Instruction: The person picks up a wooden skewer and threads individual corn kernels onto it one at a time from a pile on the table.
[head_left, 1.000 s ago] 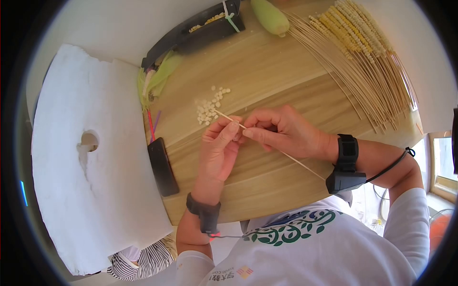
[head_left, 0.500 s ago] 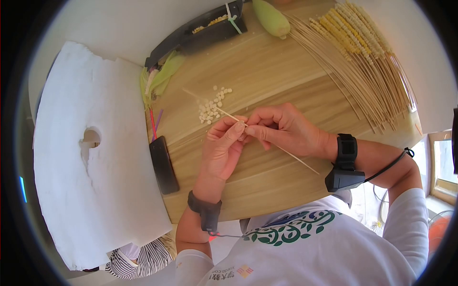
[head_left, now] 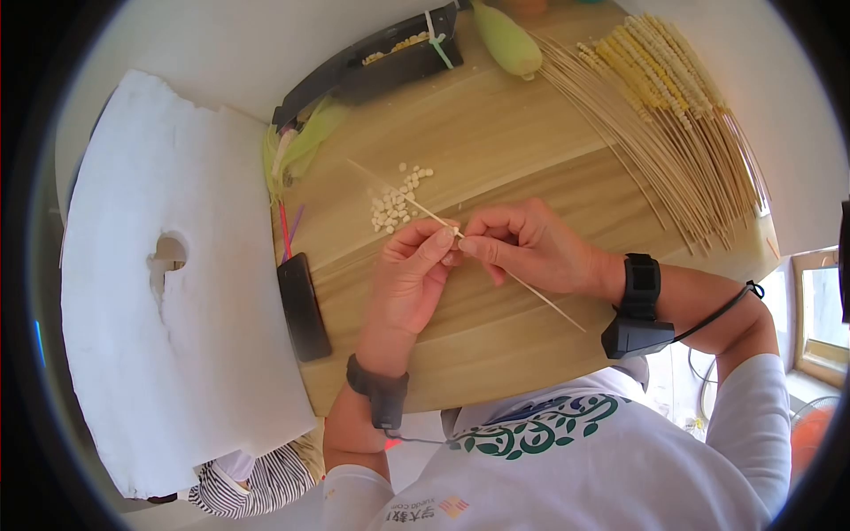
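Note:
A thin wooden skewer (head_left: 553, 305) runs diagonally through both my hands above the table. My left hand (head_left: 414, 274) is closed in a pinch on it, with the upper end sticking out toward the loose corn kernels. My right hand (head_left: 540, 248) pinches the same skewer just beside the left fingertips, and the lower end comes out beneath it. Between the fingertips shows a small pale corn kernel (head_left: 456, 232) at the skewer. Just beyond my left hand lies a small pile of pale corn kernels (head_left: 390, 211) on the wooden table (head_left: 505, 133).
Skewers threaded with kernels (head_left: 660, 66) lie at the back right, beside plain sticks (head_left: 611, 115). A corn cob in husk (head_left: 509, 40) and a black tray (head_left: 367, 75) with kernels are at the back. A dark phone (head_left: 303, 305) and white foam board (head_left: 124, 292) are left.
The small pale kernel between my fingertips shows more clearly now, as the right fingers have moved slightly away from the left. Otherwise the hands and skewer keep nearly the same place.

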Demonstrator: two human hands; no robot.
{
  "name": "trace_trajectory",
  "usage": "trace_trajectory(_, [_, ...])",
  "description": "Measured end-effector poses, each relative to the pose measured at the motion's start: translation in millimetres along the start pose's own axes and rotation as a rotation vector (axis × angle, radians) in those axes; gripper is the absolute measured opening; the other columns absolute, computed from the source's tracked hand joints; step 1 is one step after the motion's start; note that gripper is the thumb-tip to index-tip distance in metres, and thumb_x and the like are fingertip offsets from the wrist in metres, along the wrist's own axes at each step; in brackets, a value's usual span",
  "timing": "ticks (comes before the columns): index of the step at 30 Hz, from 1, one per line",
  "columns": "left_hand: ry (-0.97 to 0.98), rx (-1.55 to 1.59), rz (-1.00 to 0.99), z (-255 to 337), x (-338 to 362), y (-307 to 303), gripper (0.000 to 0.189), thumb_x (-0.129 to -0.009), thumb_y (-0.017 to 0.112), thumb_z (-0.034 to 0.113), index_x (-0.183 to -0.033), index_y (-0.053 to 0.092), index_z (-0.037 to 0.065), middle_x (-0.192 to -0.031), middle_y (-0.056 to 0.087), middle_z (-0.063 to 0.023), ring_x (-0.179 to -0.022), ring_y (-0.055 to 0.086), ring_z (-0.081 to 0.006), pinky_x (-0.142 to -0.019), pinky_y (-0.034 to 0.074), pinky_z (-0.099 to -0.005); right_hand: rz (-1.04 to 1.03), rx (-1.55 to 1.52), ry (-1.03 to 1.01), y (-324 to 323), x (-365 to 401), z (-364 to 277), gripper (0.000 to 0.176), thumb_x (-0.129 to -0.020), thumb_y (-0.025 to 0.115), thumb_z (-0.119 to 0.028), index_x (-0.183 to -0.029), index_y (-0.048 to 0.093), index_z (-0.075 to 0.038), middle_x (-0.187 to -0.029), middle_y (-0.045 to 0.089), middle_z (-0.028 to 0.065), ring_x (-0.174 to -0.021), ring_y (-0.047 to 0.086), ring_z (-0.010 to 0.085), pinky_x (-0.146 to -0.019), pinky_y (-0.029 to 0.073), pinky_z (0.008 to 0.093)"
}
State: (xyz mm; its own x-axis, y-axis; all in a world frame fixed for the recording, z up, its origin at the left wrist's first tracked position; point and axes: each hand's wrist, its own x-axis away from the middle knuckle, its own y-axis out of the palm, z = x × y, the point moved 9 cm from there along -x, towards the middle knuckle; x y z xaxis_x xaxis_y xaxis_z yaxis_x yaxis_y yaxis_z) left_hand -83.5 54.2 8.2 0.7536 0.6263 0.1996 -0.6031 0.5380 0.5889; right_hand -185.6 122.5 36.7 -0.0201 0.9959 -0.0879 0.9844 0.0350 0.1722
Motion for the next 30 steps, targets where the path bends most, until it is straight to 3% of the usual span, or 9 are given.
trace_trajectory(9, [0.003, -0.018, -0.042, 0, 0, 2, 0.011, -0.089, 0.068, 0.006, -0.099, 0.068, 0.001, -0.089, 0.067, -0.0048, -0.077, 0.055, -0.0122, -0.073, 0.047, -0.0265, -0.021, -0.047, 0.064, -1, -2, -8, 0.020, -0.098, 0.057, -0.015, -0.085, 0.061, -0.001, -0.067, 0.057, -0.0010, -0.059, 0.051, 0.0036, -0.053, 0.040, 0.0200])
trace_trajectory(11, [0.042, -0.015, -0.010, 8, -1, -7, 0.012, -0.090, 0.068, 0.006, -0.100, 0.068, 0.001, -0.089, 0.067, -0.0044, -0.076, 0.055, -0.0119, -0.073, 0.047, -0.0266, -0.062, 0.008, 0.215, 0, 1, 3, 0.020, -0.098, 0.057, -0.016, -0.086, 0.062, -0.001, -0.067, 0.058, -0.0016, -0.059, 0.051, 0.0031, -0.053, 0.040, 0.0193])
trace_trajectory(21, [0.003, -0.113, -0.029, 2, 1, 7, 0.014, -0.090, 0.069, 0.009, -0.102, 0.068, 0.002, -0.089, 0.067, -0.0029, -0.076, 0.055, -0.0101, -0.071, 0.045, -0.0239, -0.021, -0.042, 0.096, -1, -1, 1, 0.020, -0.099, 0.057, -0.018, -0.086, 0.062, -0.003, -0.064, 0.058, -0.0028, -0.058, 0.049, 0.0013, -0.051, 0.037, 0.0183])
trace_trajectory(24, [0.070, -0.326, 0.071, 20, 0, -3, 0.015, -0.092, 0.065, 0.009, -0.104, 0.067, 0.001, -0.087, 0.064, -0.0025, -0.076, 0.052, -0.0089, -0.072, 0.044, -0.0240, -0.014, -0.059, 0.086, -3, -2, 3, 0.021, -0.099, 0.058, -0.022, -0.087, 0.063, -0.005, -0.061, 0.059, -0.0029, -0.048, 0.044, -0.0006, -0.042, 0.031, 0.0164])
trace_trajectory(26, [0.413, -0.741, 0.351, 66, 6, -18, 0.017, -0.091, 0.067, 0.009, -0.105, 0.067, 0.001, -0.086, 0.063, -0.0002, -0.074, 0.051, -0.0075, -0.070, 0.043, -0.0226, -0.021, -0.035, 0.189, -5, -1, 10, 0.019, -0.098, 0.058, -0.018, -0.086, 0.062, -0.003, -0.063, 0.059, -0.0018, -0.053, 0.046, 0.0007, -0.047, 0.035, 0.0186])
trace_trajectory(27, [0.410, -0.743, 0.353, 73, 5, -26, 0.017, -0.091, 0.067, 0.009, -0.105, 0.067, 0.001, -0.086, 0.063, -0.0002, -0.074, 0.051, -0.0075, -0.070, 0.043, -0.0226, -0.022, -0.038, 0.191, -5, -1, 11, 0.019, -0.098, 0.058, -0.018, -0.086, 0.062, -0.003, -0.063, 0.059, -0.0018, -0.053, 0.046, 0.0007, -0.047, 0.035, 0.0186])
trace_trajectory(29, [0.495, -1.340, 0.483, 98, 9, -34, 0.018, -0.088, 0.068, 0.009, -0.105, 0.068, 0.002, -0.085, 0.062, 0.0011, -0.073, 0.051, -0.0067, -0.068, 0.044, -0.0220, -0.029, -0.040, 0.190, -5, -2, 14, 0.020, -0.098, 0.058, -0.019, -0.085, 0.061, -0.003, -0.062, 0.059, -0.0016, -0.051, 0.045, 0.0009, -0.045, 0.034, 0.0192])
trace_trajectory(30, [0.492, -1.341, 0.485, 101, 9, -41, 0.018, -0.088, 0.068, 0.009, -0.105, 0.068, 0.002, -0.085, 0.062, 0.0011, -0.073, 0.051, -0.0067, -0.068, 0.044, -0.0220, -0.031, -0.043, 0.191, -4, -2, 15, 0.020, -0.098, 0.058, -0.019, -0.085, 0.061, -0.003, -0.062, 0.059, -0.0016, -0.051, 0.045, 0.0009, -0.045, 0.034, 0.0192])
